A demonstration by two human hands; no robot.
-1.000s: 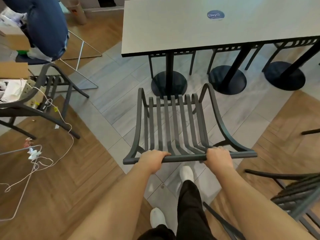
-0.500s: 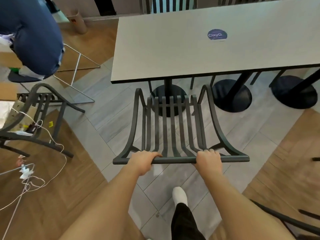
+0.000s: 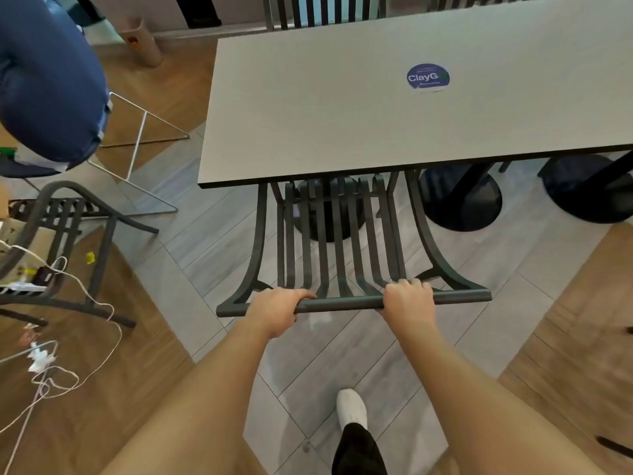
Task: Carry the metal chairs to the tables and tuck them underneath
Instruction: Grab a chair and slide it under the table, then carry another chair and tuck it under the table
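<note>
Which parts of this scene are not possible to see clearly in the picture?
Head view only:
- Front of the metal chair: hidden under the table edge.
- Fingertips of the left hand and right hand: curled round the chair's top rail.
- Small print on the blue sticker: too small.
- Seated person: cut off by the left edge.

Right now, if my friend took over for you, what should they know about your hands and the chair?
Left hand: grips the top rail of the metal chair, left of middle.
Right hand: grips the same rail, right of middle.
Where things are: the chair's front end sits under the near edge of the grey table; its back rail sticks out toward you. The table's round black base lies right ahead of the chair.
Done: chair brought to the table, partly under.
Left: push it in fully, watching that base, then let go.
</note>
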